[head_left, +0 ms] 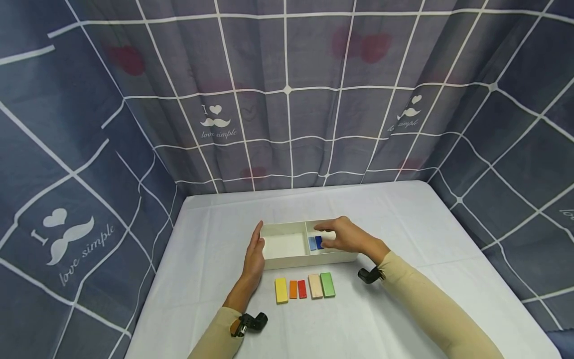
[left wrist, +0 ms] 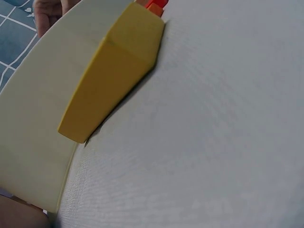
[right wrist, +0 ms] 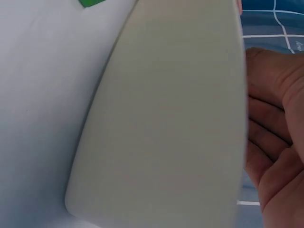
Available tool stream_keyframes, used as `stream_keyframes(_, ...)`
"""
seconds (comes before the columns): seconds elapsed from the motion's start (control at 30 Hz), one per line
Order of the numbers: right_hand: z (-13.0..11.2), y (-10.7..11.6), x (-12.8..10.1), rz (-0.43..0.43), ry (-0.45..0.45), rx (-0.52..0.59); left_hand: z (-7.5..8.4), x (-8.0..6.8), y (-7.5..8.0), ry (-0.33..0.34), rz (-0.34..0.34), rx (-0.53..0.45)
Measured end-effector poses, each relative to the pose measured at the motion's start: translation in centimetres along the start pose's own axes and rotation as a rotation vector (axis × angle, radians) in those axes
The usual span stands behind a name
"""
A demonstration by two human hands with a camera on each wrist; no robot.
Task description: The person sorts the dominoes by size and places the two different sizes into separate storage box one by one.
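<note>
A white box [head_left: 287, 262] with two compartments stands on the table. Flat against its left end rests my left hand [head_left: 254, 254], fingers straight; only a dark bit of that hand shows in the left wrist view. My right hand [head_left: 344, 235] reaches into the right compartment, thumb and fingers apart. A light blue block [head_left: 312, 243] and a dark blue block [head_left: 319, 242] lie side by side there. The right thumb is at the dark blue block; whether it touches cannot be told. In the right wrist view, the box wall hides the fingertips of my right hand [right wrist: 278, 128].
In front of the box lie a yellow block [head_left: 281, 290], an orange block [head_left: 293, 289], a red block [head_left: 302, 289], a beige block [head_left: 315, 286] and a green block [head_left: 327, 285]. White cloth covers the table [head_left: 215, 239]; a checked curtain [head_left: 314, 114] surrounds it.
</note>
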State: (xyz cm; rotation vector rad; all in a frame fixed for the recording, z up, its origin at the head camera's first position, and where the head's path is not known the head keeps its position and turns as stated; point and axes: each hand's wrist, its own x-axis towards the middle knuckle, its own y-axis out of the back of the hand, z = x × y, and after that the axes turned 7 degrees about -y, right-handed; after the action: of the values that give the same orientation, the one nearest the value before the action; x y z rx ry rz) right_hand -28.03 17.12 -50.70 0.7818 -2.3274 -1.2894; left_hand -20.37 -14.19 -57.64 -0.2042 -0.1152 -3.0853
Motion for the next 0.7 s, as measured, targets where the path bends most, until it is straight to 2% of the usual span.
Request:
stream_keyframes(0.4,-1.7,1.3,-2.2,0.096,0.033,0.039,-0.1,0.0,0.0,-0.028,-0.001,0.011)
stream_keyframes(0.7,-3.1,1.7,-3.9,0.134,-0.002,0.067,-0.2,0.0,0.0,-0.026,-0.001,0.003)
